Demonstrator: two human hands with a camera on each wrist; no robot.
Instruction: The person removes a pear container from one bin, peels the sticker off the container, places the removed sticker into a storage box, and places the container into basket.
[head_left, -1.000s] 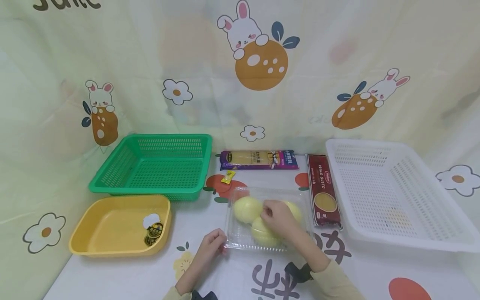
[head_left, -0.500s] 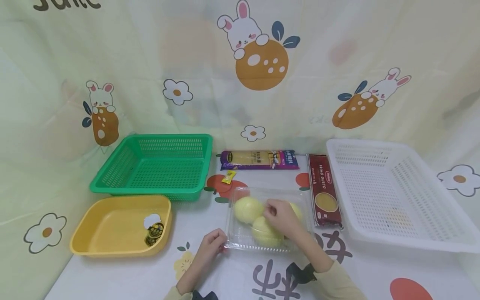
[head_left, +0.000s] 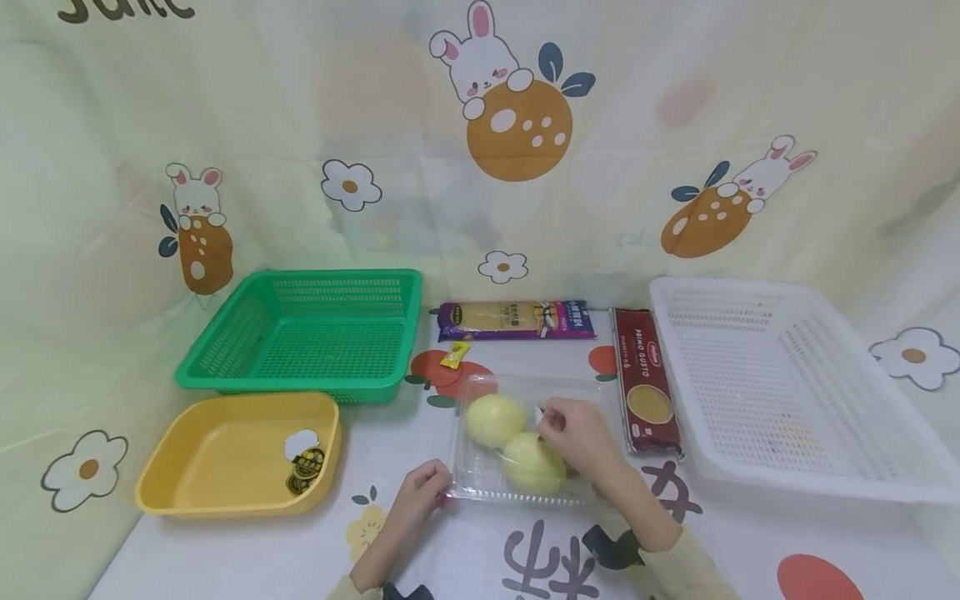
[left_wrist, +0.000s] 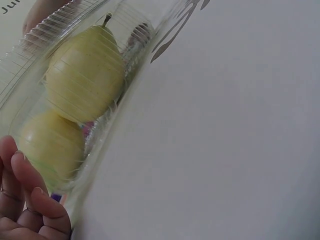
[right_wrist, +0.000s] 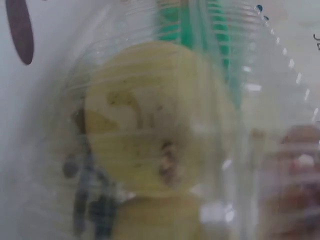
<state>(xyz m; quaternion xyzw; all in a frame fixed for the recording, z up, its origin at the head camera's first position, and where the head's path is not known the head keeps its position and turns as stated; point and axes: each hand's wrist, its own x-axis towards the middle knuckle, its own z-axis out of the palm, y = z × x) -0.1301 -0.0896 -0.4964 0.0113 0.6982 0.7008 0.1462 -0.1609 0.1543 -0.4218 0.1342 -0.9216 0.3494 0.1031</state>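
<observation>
A clear ribbed plastic box point(head_left: 480, 483) holds round yellow pears, a left one point(head_left: 495, 421) and a front one point(head_left: 534, 463). Through its side, the left wrist view shows a pear point(left_wrist: 85, 75) with a dark stem. My left hand point(head_left: 415, 500) pinches the front left corner of the box, fingers curled. Over the right part of the box, my right hand point(head_left: 585, 435) pinches a small white piece point(head_left: 538, 413) with a dark edge. That hand covers the right side of the box's contents. The right wrist view is blurred; a pear point(right_wrist: 145, 110) shows through the plastic.
Far left stands a green basket point(head_left: 300, 383), and before it a yellow basin point(head_left: 187, 500) with round black-and-gold labels point(head_left: 306, 469) and a white piece. Behind the box lie a yellow sachet point(head_left: 454, 355) and a purple pasta pack point(head_left: 517, 321). Right: a red spaghetti pack point(head_left: 647, 379), a white basket point(head_left: 825, 483).
My right hand has shifted slightly right, and a small white piece now shows at its fingertips. The right pear, partly visible before, is hidden behind the hand. The left hand stays at the corner.
</observation>
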